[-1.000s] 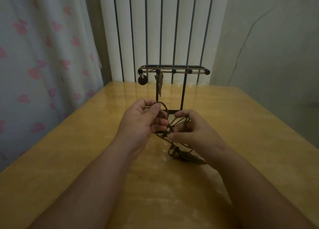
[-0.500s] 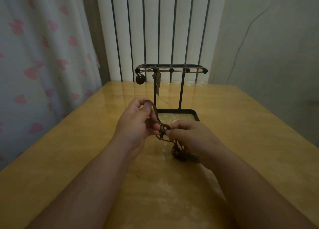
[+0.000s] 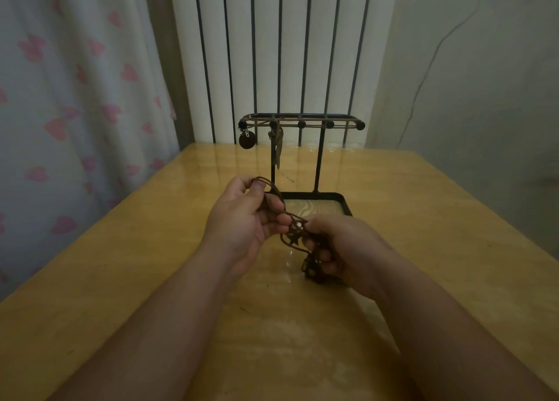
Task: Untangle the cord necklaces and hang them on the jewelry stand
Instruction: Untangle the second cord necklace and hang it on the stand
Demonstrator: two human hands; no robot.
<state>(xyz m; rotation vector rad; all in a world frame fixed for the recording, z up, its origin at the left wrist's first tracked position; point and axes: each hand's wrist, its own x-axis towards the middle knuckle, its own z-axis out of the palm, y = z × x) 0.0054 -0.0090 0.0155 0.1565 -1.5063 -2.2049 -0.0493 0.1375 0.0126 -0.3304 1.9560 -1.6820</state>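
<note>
A tangle of dark brown cord necklaces (image 3: 292,234) stretches between my two hands just above the wooden table (image 3: 423,219). My left hand (image 3: 245,222) pinches a cord loop that arches over its thumb. My right hand (image 3: 341,249) grips the lower bunch, where a small star charm and a dark pendant cluster (image 3: 311,269) hang. Behind them stands the black jewelry stand (image 3: 317,158) with a pegged top bar and a tray base. A round dark pendant (image 3: 246,140) and a long leaf-shaped pendant (image 3: 278,151) hang from its left pegs.
A curtain with pink hearts (image 3: 75,98) hangs along the table's left side. White vertical slats with dark gaps (image 3: 272,52) stand behind the table, and a plain wall (image 3: 484,83) runs on the right. The table's edges lie close on both sides.
Both hands have drawn nearer to me and lower, away from the stand's base. The right hand has gathered the pendant cluster, which earlier trailed on the table.
</note>
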